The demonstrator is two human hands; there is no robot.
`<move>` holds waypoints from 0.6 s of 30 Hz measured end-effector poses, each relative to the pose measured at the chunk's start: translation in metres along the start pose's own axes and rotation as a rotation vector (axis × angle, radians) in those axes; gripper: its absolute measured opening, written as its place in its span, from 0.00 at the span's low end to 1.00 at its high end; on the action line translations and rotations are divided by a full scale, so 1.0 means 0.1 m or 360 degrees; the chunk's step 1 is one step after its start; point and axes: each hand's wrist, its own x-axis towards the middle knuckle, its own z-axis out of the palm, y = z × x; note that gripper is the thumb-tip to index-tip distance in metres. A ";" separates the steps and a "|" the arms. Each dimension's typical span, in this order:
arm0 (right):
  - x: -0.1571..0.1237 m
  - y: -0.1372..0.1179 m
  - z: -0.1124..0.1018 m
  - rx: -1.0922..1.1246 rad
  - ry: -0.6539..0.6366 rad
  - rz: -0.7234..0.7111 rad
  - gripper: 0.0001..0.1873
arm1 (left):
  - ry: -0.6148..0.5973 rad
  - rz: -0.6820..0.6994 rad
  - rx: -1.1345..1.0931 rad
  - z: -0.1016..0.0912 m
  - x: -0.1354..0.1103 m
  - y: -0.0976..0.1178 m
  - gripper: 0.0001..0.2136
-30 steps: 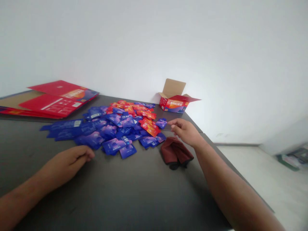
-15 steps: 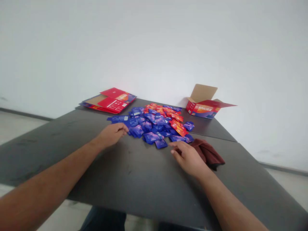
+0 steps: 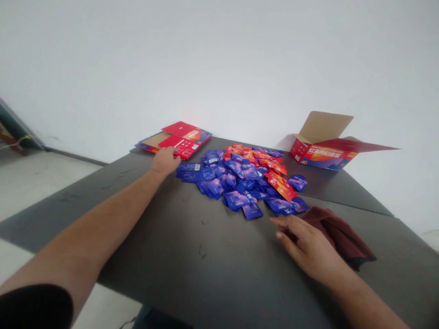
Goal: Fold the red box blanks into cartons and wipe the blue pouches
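My left hand (image 3: 165,161) reaches to the near edge of a stack of flattened red and blue cartons (image 3: 185,148) at the back left. Its fingers are loosely bent, and whether the fingertips touch the cardboard is hard to tell. My right hand (image 3: 303,244) hovers low at the front right, thumb and fingers apart, holding nothing. Between both hands lies a heap of small blue-purple packets (image 3: 236,199) and red-orange packets (image 3: 279,183). A brown cloth (image 3: 338,230) lies crumpled just beyond my right hand, partly hidden by it.
An unfolded red and blue box (image 3: 327,156) stands at the back right with its flaps raised. Everything rests on a dark grey table (image 3: 192,256), with a seam on its right side. A white wall (image 3: 219,68) rises behind the far edge.
My left hand has moved forward from beside the blue packets to the flattened cartons. My right hand stays near the cloth, its fingers still apart. The camera view has turned and shifted slightly.
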 end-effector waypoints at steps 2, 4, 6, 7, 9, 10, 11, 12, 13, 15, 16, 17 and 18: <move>-0.01 0.00 -0.02 -0.0028 0.0000 0.0004 0.15 | 0.0049 -0.0060 0.0084 0.08 0.08 0.08 0.30; -0.03 0.00 -0.03 -0.0044 -0.0013 0.0005 0.15 | 0.0072 -0.0110 0.0152 0.16 0.16 0.15 0.36; -0.05 0.00 -0.04 -0.0053 -0.0032 -0.0005 0.15 | 0.0051 -0.0097 0.0199 0.22 0.24 0.21 0.39; -0.05 0.01 -0.04 -0.0055 -0.0043 -0.0011 0.15 | 0.0027 -0.0080 0.0219 0.25 0.29 0.23 0.41; -0.06 0.01 -0.04 -0.0062 -0.0061 -0.0012 0.15 | -0.0045 -0.0082 0.0254 0.31 0.41 0.27 0.47; -0.07 0.01 -0.05 -0.0066 -0.0070 -0.0010 0.15 | -0.0087 -0.0114 0.0270 0.34 0.48 0.28 0.51; -0.07 0.00 -0.05 -0.0069 -0.0079 -0.0007 0.15 | -0.0130 -0.0166 0.0286 0.37 0.55 0.29 0.55; -0.07 0.00 -0.05 -0.0072 -0.0086 -0.0007 0.15 | -0.0173 -0.0227 0.0300 0.40 0.62 0.30 0.58; -0.07 0.00 -0.05 -0.0076 -0.0092 -0.0009 0.15 | -0.0212 -0.0291 0.0314 0.43 0.68 0.30 0.61; -0.07 -0.01 -0.05 -0.0080 -0.0099 -0.0022 0.15 | -0.0282 -0.0406 0.0343 0.48 0.79 0.31 0.64; -0.07 -0.02 -0.05 -0.0076 -0.0102 -0.0029 0.15 | -0.0310 -0.0448 0.0356 0.50 0.83 0.32 0.65; -0.06 -0.02 -0.06 -0.0067 -0.0104 -0.0035 0.15 | -0.0333 -0.0477 0.0367 0.52 0.87 0.32 0.64; -0.06 -0.03 -0.06 -0.0053 -0.0108 -0.0039 0.15 | -0.0353 -0.0485 0.0374 0.52 0.90 0.33 0.63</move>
